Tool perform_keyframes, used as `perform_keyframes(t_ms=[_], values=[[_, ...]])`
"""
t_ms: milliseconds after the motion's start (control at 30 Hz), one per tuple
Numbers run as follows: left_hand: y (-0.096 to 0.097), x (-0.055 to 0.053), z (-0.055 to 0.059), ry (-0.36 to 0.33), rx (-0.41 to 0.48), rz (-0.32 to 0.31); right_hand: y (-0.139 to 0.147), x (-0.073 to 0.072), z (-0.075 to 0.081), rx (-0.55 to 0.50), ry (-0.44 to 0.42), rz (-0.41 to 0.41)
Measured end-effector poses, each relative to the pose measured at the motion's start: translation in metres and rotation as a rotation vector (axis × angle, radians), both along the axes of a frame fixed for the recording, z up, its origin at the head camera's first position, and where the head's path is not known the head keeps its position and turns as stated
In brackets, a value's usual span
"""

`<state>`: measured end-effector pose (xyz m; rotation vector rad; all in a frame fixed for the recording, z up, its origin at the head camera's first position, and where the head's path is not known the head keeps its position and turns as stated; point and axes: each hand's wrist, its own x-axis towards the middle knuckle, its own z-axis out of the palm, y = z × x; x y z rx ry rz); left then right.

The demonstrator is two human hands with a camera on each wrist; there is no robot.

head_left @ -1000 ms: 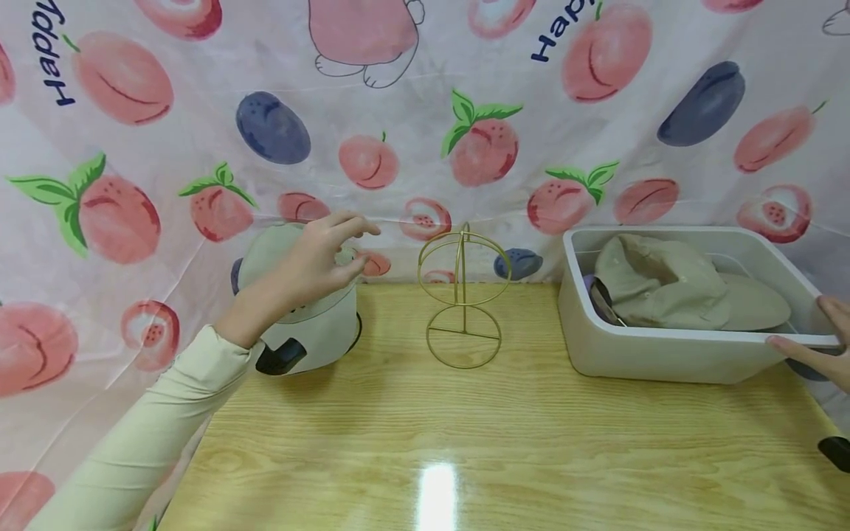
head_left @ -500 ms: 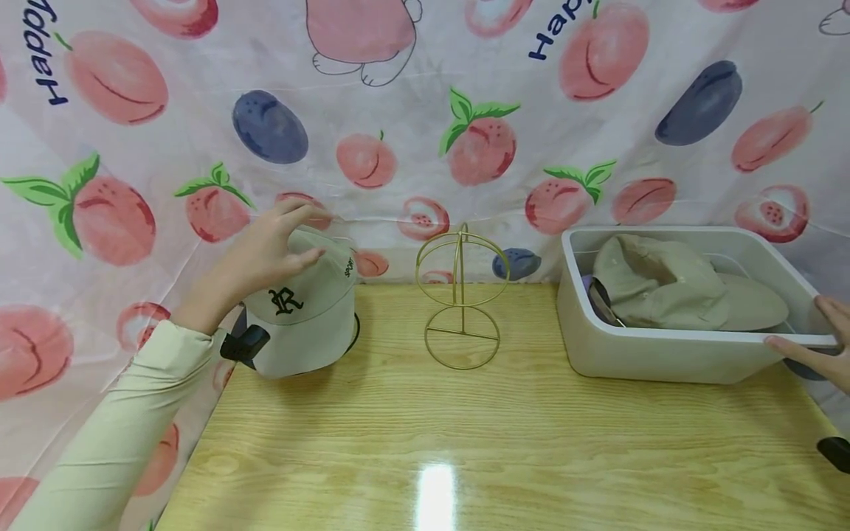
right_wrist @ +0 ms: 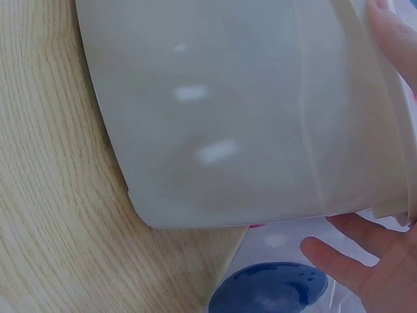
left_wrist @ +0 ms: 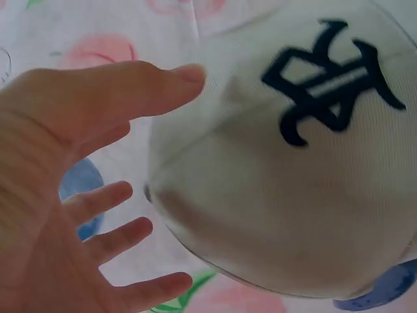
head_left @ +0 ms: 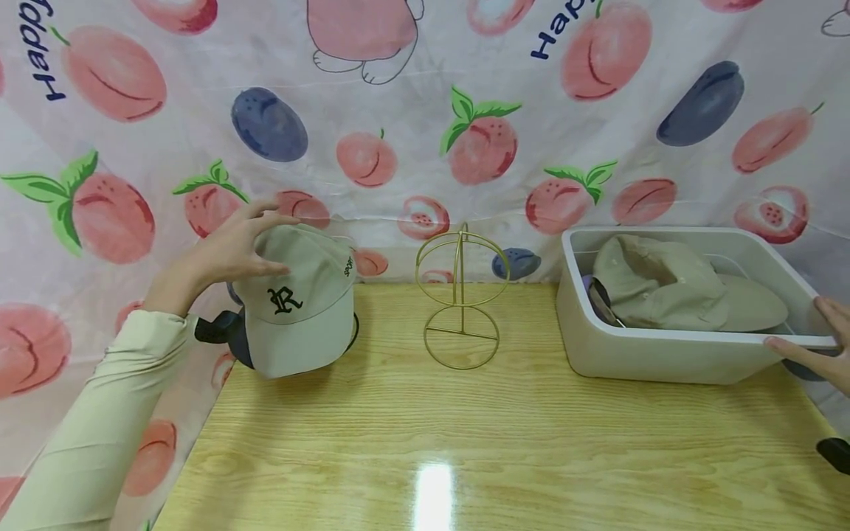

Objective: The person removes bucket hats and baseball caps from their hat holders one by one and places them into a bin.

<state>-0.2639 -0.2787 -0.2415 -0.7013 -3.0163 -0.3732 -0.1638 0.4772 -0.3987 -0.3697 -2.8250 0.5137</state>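
A light beige baseball cap [head_left: 302, 295] with a dark embroidered letter on its front stands upright at the table's left back, brim toward me. My left hand [head_left: 229, 251] is at the cap's left side, fingers spread and thumb apart from them. In the left wrist view the thumb [left_wrist: 163, 85] overlaps the cap's edge, and nothing lies within the hand. On the right, my right hand [head_left: 823, 343] holds the front right corner of a white bin [head_left: 677, 358], thumb on the front rim, fingers along the right side. Inside the bin lies a khaki cap [head_left: 664, 287].
A gold wire stand [head_left: 462, 295] with a round top and ring base stands between cap and bin. Sunglasses [head_left: 603, 299] lie in the bin's left end. A fruit-print cloth [head_left: 412, 96] hangs behind the wooden table [head_left: 398, 435]. A black curved wire [head_left: 357, 330] shows beside the beige cap.
My left hand has moved left, from over the beige cap to its left side, uncovering the letter on its front. The right hand and the bin have stayed put.
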Motion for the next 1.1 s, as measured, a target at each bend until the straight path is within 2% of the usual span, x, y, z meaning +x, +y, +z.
perform_keyframes(t_ms=[67, 167, 367, 500, 667, 800, 1100], values=[[-0.005, -0.001, -0.002, -0.035, -0.001, 0.011, 0.000, 0.000, 0.000, 0.007, -0.008, 0.005], [-0.008, -0.003, -0.007, -0.049, 0.002, 0.015, -0.001, 0.000, 0.002, 0.010, -0.020, 0.012], [-0.005, -0.005, -0.012, -0.008, 0.022, 0.020, -0.001, 0.002, 0.003, 0.004, -0.013, -0.013], [-0.003, -0.006, -0.012, 0.016, 0.039, 0.015, 0.001, 0.003, 0.000, 0.022, 0.047, 0.005], [-0.003, -0.007, -0.013, 0.043, 0.068, 0.015, 0.000, 0.000, 0.001, 0.004, 0.034, -0.002], [-0.001, -0.009, -0.014, 0.048, 0.103, 0.036, -0.001, 0.001, 0.002, 0.006, 0.012, -0.009], [0.006, -0.012, -0.016, 0.086, 0.124, 0.119, -0.001, 0.000, 0.000, 0.012, 0.033, -0.002]])
